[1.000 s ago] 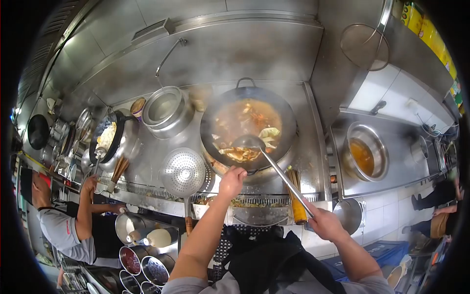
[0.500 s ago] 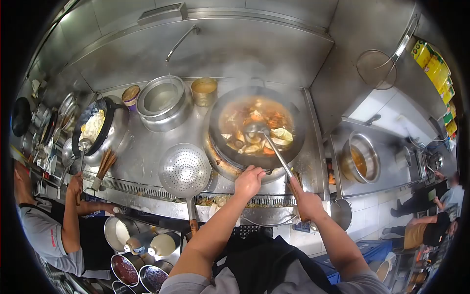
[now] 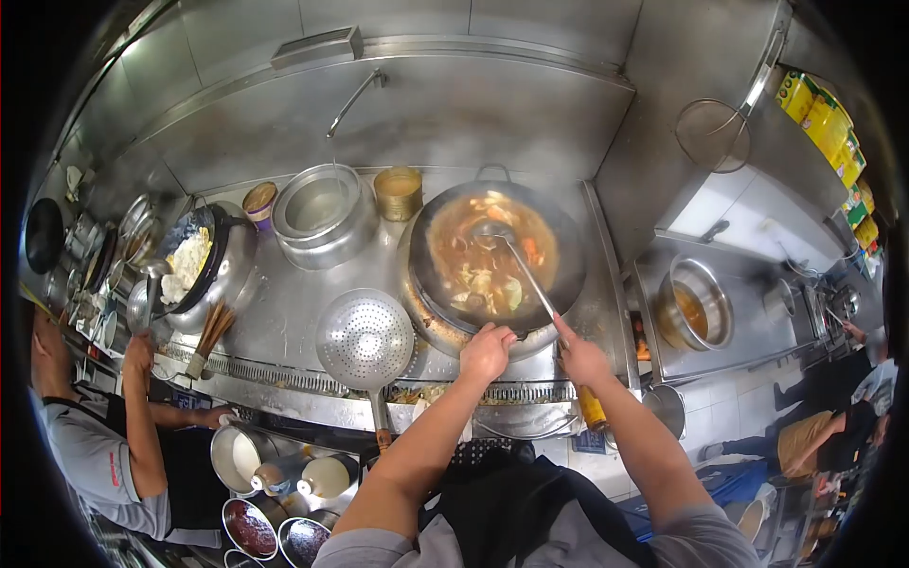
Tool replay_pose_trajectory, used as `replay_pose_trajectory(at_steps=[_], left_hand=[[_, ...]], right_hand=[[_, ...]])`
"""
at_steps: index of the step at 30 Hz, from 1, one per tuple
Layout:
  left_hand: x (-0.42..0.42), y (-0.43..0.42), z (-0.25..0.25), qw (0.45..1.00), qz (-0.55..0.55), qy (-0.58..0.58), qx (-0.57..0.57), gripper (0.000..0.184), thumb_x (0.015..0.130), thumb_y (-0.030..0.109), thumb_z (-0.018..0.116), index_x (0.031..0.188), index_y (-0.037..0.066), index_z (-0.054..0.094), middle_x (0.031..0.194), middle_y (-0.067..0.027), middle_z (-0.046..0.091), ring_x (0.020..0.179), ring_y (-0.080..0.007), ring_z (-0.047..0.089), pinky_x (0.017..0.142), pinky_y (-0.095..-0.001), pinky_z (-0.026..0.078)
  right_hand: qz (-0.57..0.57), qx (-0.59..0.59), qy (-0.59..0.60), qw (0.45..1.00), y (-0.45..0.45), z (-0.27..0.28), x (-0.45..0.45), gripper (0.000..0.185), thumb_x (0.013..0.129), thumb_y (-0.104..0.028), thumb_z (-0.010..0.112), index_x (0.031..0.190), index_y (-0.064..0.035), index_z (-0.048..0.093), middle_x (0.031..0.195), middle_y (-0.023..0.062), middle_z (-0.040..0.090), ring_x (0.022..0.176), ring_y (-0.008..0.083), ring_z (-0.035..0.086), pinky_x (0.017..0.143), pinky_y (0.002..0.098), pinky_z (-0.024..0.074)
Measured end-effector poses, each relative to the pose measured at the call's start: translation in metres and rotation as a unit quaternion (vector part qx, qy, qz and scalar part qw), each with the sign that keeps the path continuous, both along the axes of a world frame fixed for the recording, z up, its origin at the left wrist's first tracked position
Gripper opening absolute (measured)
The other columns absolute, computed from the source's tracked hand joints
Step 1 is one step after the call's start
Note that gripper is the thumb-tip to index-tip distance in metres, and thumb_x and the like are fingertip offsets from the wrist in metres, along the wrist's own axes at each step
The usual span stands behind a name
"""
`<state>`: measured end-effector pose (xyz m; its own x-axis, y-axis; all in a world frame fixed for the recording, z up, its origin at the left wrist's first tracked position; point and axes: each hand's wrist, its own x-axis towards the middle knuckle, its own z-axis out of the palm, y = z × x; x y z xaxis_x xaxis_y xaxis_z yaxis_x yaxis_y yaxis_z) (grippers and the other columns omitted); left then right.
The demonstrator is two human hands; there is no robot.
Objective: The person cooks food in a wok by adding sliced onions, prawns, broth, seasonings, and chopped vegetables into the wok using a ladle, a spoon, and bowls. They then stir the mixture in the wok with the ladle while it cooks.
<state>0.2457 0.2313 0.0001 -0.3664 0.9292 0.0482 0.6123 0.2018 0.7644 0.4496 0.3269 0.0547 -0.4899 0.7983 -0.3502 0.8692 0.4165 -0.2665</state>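
A large dark wok (image 3: pixel 566 241) sits on the burner in front of me, holding a reddish-brown stew (image 3: pixel 473 248) with vegetable pieces. My left hand (image 3: pixel 486 353) is closed at the wok's near edge, gripping its handle, which the fingers mostly cover. The long shaft of a ladle (image 3: pixel 532 275) runs from my right hand (image 3: pixel 583 362), wrapped around it, into the wok. Its bowl lies in the broth near the middle, and its yellowish handle end sticks out below my hand. A perforated skimmer (image 3: pixel 365 338) rests left of the wok, touched by neither hand.
Left of the wok stand a metal pot (image 3: pixel 327 208) and a tin can (image 3: pixel 398 192). At far left a co-worker (image 3: pixel 114 445) works over another wok (image 3: pixel 216 251). A steel bowl (image 3: pixel 696 303) sits on the right counter. Sauce containers (image 3: pixel 251 525) stand at lower left.
The ladle's bowl has shifted slightly up and away within the wok, and the stew has been stirred round. My left hand stays at the wok's edge. The co-worker's ladle has lifted.
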Motion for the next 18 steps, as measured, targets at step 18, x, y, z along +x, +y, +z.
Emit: replay_pose_trajectory(at_steps=[18], left_hand=[[0.006, 0.005, -0.004, 1.0, 0.008, 0.025, 0.007, 0.02, 0.098, 0.026, 0.059, 0.097, 0.01, 0.071, 0.098, -0.0173, 0.062, 0.096, -0.0392, 0.062, 0.084, -0.0476, 0.049]], right_hand=[[-0.24, -0.302, 0.409, 0.827, -0.065, -0.001, 0.022, 0.081, 0.095, -0.004, 0.055, 0.162, -0.029, 0.017, 0.103, 0.0149, 0.064, 0.063, 0.0219, 0.058, 0.058, 0.0346, 0.0484]])
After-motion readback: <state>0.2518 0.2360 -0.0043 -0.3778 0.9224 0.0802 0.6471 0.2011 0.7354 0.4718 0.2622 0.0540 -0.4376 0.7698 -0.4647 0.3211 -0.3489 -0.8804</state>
